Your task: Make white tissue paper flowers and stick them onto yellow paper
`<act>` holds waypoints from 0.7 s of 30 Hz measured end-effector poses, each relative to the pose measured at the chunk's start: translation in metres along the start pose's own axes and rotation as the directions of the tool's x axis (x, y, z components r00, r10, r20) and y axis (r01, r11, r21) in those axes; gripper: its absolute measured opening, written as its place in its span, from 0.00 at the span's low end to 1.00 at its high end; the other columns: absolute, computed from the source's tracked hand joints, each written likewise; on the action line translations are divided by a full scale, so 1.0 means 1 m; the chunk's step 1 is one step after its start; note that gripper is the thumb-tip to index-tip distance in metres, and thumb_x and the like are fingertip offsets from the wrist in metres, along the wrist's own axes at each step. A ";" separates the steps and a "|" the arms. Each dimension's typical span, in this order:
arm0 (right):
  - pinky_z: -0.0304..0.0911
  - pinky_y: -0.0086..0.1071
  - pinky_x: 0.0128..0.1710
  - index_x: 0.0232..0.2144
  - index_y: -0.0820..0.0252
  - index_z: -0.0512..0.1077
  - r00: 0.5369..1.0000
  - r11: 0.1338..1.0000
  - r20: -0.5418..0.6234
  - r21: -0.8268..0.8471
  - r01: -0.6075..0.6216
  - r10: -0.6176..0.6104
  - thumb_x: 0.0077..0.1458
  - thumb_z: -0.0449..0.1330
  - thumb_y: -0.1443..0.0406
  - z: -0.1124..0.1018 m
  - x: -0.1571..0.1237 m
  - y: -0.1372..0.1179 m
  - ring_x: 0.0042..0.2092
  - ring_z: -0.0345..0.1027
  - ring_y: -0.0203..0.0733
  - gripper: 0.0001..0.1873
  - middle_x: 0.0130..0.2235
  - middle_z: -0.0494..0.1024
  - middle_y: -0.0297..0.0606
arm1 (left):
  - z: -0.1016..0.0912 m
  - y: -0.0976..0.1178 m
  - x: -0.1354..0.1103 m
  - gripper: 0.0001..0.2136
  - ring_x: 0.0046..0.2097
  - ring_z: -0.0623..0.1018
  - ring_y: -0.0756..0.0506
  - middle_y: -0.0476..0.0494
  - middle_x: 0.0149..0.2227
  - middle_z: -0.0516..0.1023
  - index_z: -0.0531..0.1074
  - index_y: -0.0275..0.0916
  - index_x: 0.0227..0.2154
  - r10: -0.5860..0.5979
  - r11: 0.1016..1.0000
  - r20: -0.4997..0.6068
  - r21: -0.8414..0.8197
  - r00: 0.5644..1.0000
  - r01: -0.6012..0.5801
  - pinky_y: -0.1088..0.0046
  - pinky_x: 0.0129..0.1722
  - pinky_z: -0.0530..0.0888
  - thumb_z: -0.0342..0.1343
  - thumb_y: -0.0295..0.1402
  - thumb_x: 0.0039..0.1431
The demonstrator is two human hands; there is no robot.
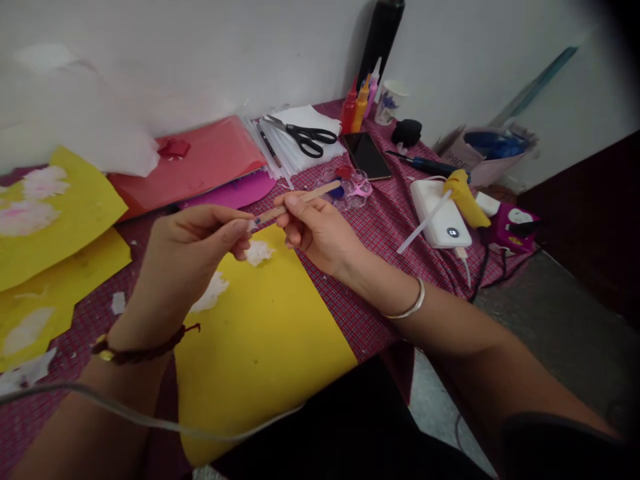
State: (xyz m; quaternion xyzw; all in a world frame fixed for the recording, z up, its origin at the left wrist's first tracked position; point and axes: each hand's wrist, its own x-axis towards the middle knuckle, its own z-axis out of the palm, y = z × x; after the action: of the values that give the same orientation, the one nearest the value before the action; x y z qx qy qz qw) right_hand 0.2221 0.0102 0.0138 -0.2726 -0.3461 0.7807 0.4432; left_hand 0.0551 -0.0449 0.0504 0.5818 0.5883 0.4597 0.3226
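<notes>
The left hand (183, 250) and the right hand (323, 230) meet above the table (360, 297), just over the upper edge of a yellow sheet (270, 360). A wooden stick (323, 191) slants between them, in the air. The right fingers grasp it between thumb and forefinger, its far end jutting out past them to the right. The left fingers are pinched on a small pale bit (251, 226) at the stick's other end; whether they grip the stick too, I cannot tell.

Two white tufts (259, 252) lie on the sheet, one partly behind the left hand. More yellow sheets (95, 183) with similar patches spread out on the left. A dark bracelet (143, 353) circles the left wrist, a pale bangle (414, 303) the right.

Beyond the hands are a red folder (210, 153), a purple sheet (235, 193) partly under it, and scissors (306, 137) lying on white paper. A paint tray (359, 192) with red and blue in it sits just behind the stick's far end, near a phone (367, 155). Coloured bottles (360, 110) stand by the wall beside a cup (390, 103). To the right, a glue gun (469, 199) lies beside a power bank (440, 210), its white rod crossing over it
</notes>
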 end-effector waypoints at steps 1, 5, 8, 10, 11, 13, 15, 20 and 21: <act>0.55 0.21 0.19 0.31 0.59 0.70 1.000 1.000 -0.015 0.003 -0.018 0.018 0.59 0.60 0.57 -0.003 0.002 0.001 0.18 0.56 0.25 0.11 0.21 0.70 0.25 | -0.002 0.000 0.001 0.07 0.28 0.75 0.50 0.50 0.27 0.77 0.78 0.43 0.34 -0.027 1.000 0.056 0.002 0.998 0.027 0.71 0.31 0.73 0.62 0.37 0.53; 0.54 0.22 0.18 0.28 0.60 0.67 0.994 0.994 -0.012 0.011 -0.106 0.106 0.64 0.53 0.58 -0.016 0.012 0.006 0.16 0.54 0.27 0.14 0.17 0.65 0.23 | -0.016 -0.013 0.009 0.12 0.29 0.75 0.48 0.49 0.29 0.76 0.76 0.41 0.36 -0.106 0.979 0.275 0.195 0.956 0.053 0.72 0.28 0.69 0.63 0.39 0.47; 0.53 0.22 0.17 0.27 0.60 0.66 0.991 0.990 -0.006 -0.057 -0.131 0.131 0.65 0.52 0.60 -0.023 0.018 0.010 0.15 0.52 0.27 0.15 0.15 0.63 0.23 | -0.021 -0.033 0.016 0.10 0.25 0.71 0.48 0.50 0.24 0.72 0.75 0.40 0.32 -0.152 0.859 0.444 0.501 0.883 -0.103 0.72 0.25 0.64 0.59 0.36 0.45; 0.53 0.22 0.17 0.27 0.60 0.66 0.994 0.986 -0.010 -0.131 -0.107 0.107 0.65 0.52 0.60 -0.025 0.020 0.012 0.15 0.51 0.27 0.15 0.15 0.63 0.23 | -0.019 -0.046 0.019 0.08 0.26 0.70 0.48 0.49 0.24 0.72 0.75 0.40 0.30 -0.148 0.758 0.497 0.613 0.855 -0.225 0.71 0.27 0.63 0.57 0.34 0.45; 0.52 0.22 0.16 0.26 0.61 0.66 0.996 0.982 -0.013 -0.170 -0.087 0.086 0.65 0.52 0.60 -0.025 0.021 0.013 0.15 0.51 0.27 0.15 0.15 0.63 0.23 | -0.018 -0.052 0.020 0.08 0.27 0.70 0.47 0.49 0.24 0.72 0.75 0.40 0.30 -0.129 0.732 0.507 0.628 0.852 -0.263 0.71 0.28 0.63 0.56 0.34 0.45; 0.52 0.22 0.16 0.26 0.61 0.65 0.999 0.969 -0.012 -0.244 -0.040 0.038 0.64 0.53 0.59 -0.024 0.022 0.015 0.15 0.51 0.26 0.16 0.15 0.63 0.23 | -0.014 -0.061 0.021 0.07 0.28 0.71 0.47 0.48 0.26 0.73 0.73 0.39 0.30 -0.070 0.732 0.515 0.609 0.855 -0.307 0.71 0.29 0.63 0.54 0.35 0.49; 0.52 0.22 0.16 0.26 0.60 0.65 1.000 0.951 0.001 -0.309 0.005 -0.005 0.63 0.55 0.57 -0.023 0.021 0.017 0.16 0.52 0.26 0.16 0.16 0.63 0.24 | -0.011 -0.066 0.022 0.08 0.29 0.71 0.47 0.47 0.27 0.73 0.72 0.39 0.28 -0.025 0.747 0.518 0.578 0.855 -0.328 0.71 0.29 0.63 0.52 0.36 0.53; 0.54 0.21 0.19 0.28 0.59 0.66 0.989 0.866 0.099 -0.479 0.142 -0.108 0.61 0.57 0.56 -0.017 0.014 0.020 0.21 0.57 0.27 0.15 0.20 0.65 0.26 | -0.008 -0.068 0.021 0.09 0.28 0.71 0.48 0.48 0.26 0.74 0.72 0.38 0.28 -0.061 0.786 0.447 0.573 0.892 -0.234 0.72 0.28 0.63 0.50 0.37 0.54; 0.54 0.22 0.20 0.28 0.59 0.67 0.984 0.841 0.131 -0.512 0.172 -0.121 0.61 0.57 0.56 -0.016 0.012 0.021 0.22 0.58 0.28 0.14 0.21 0.66 0.27 | -0.008 -0.068 0.021 0.09 0.28 0.72 0.47 0.47 0.26 0.74 0.72 0.39 0.28 -0.076 0.797 0.432 0.567 0.899 -0.205 0.71 0.28 0.63 0.50 0.37 0.54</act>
State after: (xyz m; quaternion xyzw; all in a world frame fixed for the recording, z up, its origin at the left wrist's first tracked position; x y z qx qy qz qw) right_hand 0.2172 0.0181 -0.0137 -0.3184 -0.5848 0.6332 0.3945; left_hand 0.0191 -0.0184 -0.0057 0.7611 0.5954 0.1195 0.2279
